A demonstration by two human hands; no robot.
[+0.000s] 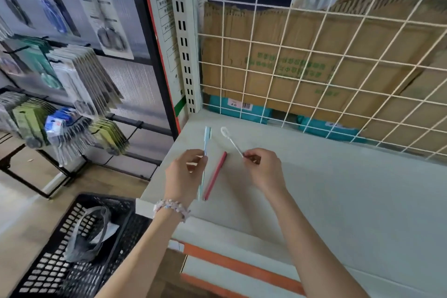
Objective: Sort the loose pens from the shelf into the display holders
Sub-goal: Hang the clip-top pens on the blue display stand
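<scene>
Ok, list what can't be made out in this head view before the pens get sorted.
- Display holders: none in view, so their place is unknown.
- Blue pen: its middle is hidden by the left hand.
- White pen: its near end is hidden in the right hand.
- Cardboard box print: blurred, behind the wire grid.
- Hanging packets: motion-blurred.

Green print on the cardboard box (pixel 302 65) and the post's sign (pixel 167 7) are too blurred to read.

A wire grid (pixel 314 75) closed off the far side of the shelf (pixel 338 196), an upright post (pixel 183 38) stood far left, and the right stretch lay bare.
</scene>
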